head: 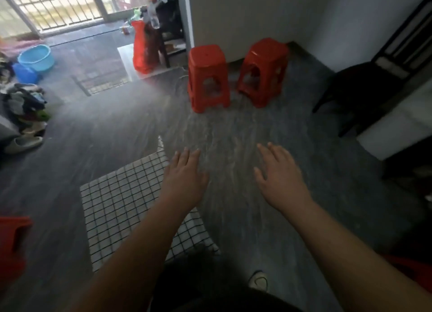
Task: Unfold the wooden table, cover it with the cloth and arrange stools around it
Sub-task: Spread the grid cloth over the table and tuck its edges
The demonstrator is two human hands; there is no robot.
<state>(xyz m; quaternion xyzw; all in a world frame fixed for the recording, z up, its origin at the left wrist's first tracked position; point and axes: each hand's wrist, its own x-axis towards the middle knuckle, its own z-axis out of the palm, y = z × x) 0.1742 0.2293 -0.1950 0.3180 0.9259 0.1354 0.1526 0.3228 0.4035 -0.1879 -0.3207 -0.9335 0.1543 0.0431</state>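
checked cloth (121,202) covers the counter, lower left of centre. near red stool (208,78) and far red stool (263,71) stand side by side ahead by the wall (257,12). third stool (12,241) at left edge. left hand (184,173) by the cloth's right edge, right hand (280,176) over the floor (233,136), both with fingers straight, holding nothing.

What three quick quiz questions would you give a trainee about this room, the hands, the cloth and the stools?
1. True or false: the left hand and the right hand both hold nothing.
2. The checked cloth is: A spread out flat, B rolled up, C held in a hand.
3. Fill in: the left stool and the right stool by the wall are both ___ in colour.
Key: 1 true; 2 A; 3 red.
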